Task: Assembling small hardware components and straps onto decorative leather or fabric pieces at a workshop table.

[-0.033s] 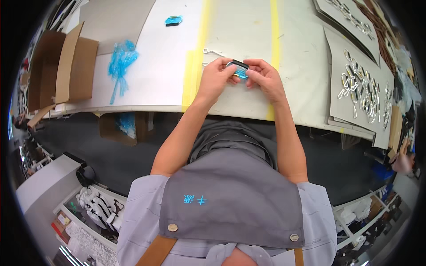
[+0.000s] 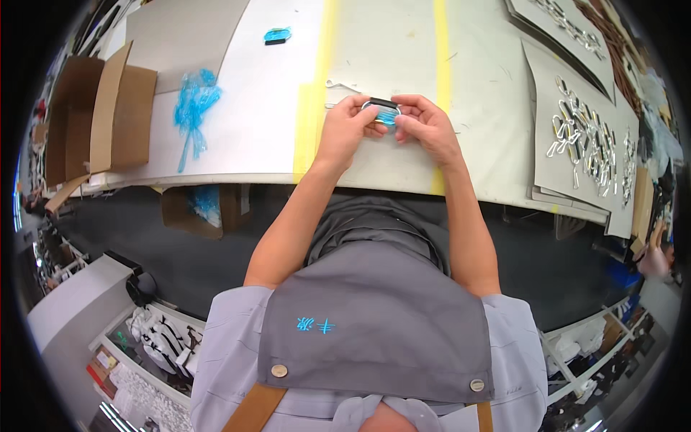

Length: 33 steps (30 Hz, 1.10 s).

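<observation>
Between my two hands is a metal oval ring with a black grip (image 2: 384, 103) along its far side and blue plastic film around its middle. My left hand (image 2: 344, 131) pinches its left end between thumb and fingers. On the opposite end, the thumb and fingers of my right hand (image 2: 427, 129) close on the ring. A thin metal piece with a looped end (image 2: 341, 86) lies on the table just beyond my left hand. Farther off to the left rests a similar black and blue ring (image 2: 276, 36). My fingertips partly hide the held ring's ends.
Blue plastic film (image 2: 194, 108) lies crumpled on the left, beside an open cardboard box (image 2: 129, 108). At the right, a cardboard sheet (image 2: 547, 144) carries many metal clips (image 2: 586, 144). Yellow tape strips (image 2: 441, 72) cross the white table (image 2: 389, 43). Below the table edge sits another box (image 2: 191, 216).
The held ring has turned slightly, so its black grip now lies more level. Both hands keep their hold and have shifted a little to the left.
</observation>
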Available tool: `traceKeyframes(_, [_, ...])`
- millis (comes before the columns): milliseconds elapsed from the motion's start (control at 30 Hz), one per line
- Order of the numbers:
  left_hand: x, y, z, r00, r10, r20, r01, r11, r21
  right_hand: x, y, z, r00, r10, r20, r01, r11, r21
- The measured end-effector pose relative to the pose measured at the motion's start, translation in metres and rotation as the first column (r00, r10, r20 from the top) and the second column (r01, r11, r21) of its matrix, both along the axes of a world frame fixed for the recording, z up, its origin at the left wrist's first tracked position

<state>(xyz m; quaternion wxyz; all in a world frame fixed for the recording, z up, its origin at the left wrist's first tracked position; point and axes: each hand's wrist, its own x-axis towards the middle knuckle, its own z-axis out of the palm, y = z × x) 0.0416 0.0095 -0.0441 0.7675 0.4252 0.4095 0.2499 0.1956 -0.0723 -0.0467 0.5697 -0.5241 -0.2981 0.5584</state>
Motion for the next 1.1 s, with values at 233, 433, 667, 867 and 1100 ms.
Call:
traceKeyframes(233, [0.001, -0.013, 0.002, 0.998, 0.002, 0.064, 0.002, 0.998, -0.059, 0.016, -0.001, -0.01, 0.992, 0.095, -0.081, -0.095, 0.995, 0.009])
traceKeyframes(433, [-0.003, -0.008, 0.008, 0.987, 0.054, 0.152, -0.015, 0.968, -0.25, 0.017, -0.003, -0.016, 0.987, 0.114, -0.115, -0.1, 0.987, 0.122])
traceKeyframes(667, [-0.001, -0.014, 0.008, 0.98, -0.19, 0.063, 0.197, 0.969, -0.149, 0.013, -0.003, -0.015, 0.996, 0.06, -0.065, -0.051, 0.99, 0.132])
traceKeyframes(867, [-0.006, -0.01, 0.013, 0.989, -0.148, -0.017, 0.149, 0.986, 0.073, 0.014, -0.002, -0.01, 0.994, 0.061, -0.089, -0.057, 0.997, 0.052])
traceKeyframes(1100, [-0.008, -0.008, 0.025, 0.979, -0.091, -0.18, 0.182, 0.787, 0.59, 0.015, -0.001, -0.012, 0.995, 0.075, -0.06, -0.073, 0.996, 0.047])
